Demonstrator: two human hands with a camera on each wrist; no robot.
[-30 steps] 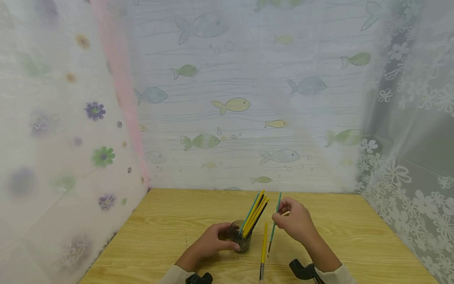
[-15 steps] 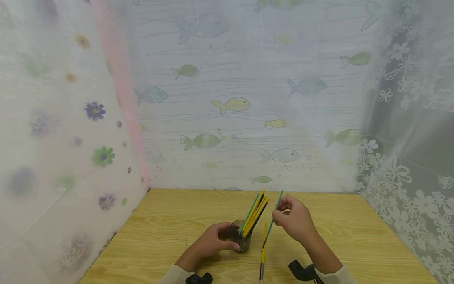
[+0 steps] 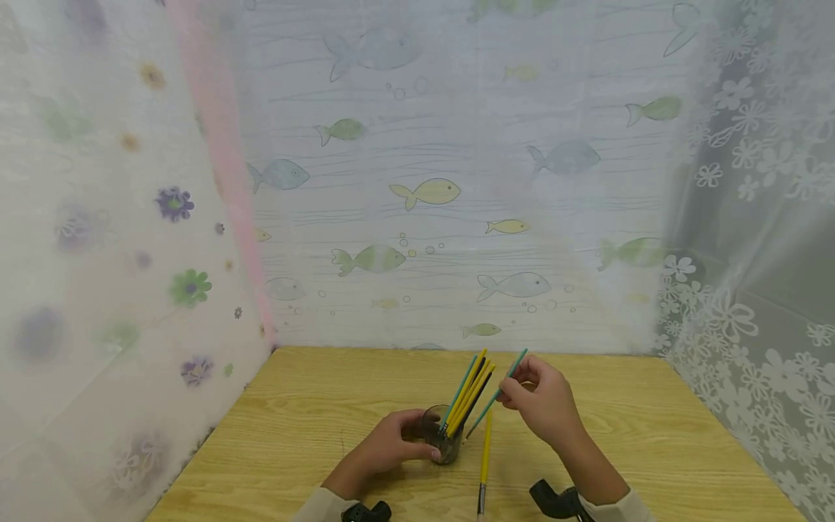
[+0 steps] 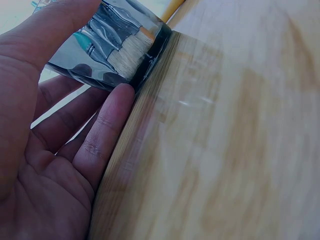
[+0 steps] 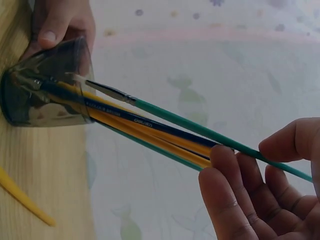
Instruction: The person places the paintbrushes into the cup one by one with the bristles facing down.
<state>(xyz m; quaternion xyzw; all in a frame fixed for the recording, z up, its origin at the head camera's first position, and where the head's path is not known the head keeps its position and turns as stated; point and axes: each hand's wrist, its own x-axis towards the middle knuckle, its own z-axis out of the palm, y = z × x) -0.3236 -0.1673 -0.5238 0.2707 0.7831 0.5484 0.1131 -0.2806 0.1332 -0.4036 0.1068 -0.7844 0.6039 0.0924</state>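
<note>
Near the middle of the wooden tabletop (image 3: 326,406), toward its near edge, the left hand (image 3: 385,446) curls around a dark translucent plastic cup (image 3: 443,438) holding yellow, teal and dark paintbrushes (image 3: 468,395). The right hand (image 3: 544,402) pinches a thin teal-handled paintbrush (image 3: 497,395), its bristle tip at the cup's rim. A yellow-handled paintbrush (image 3: 485,457) lies flat just right of the cup.

Soft even daylight through translucent curtains, faint shadows; head view edges curved; wrist views blurred close up
</note>
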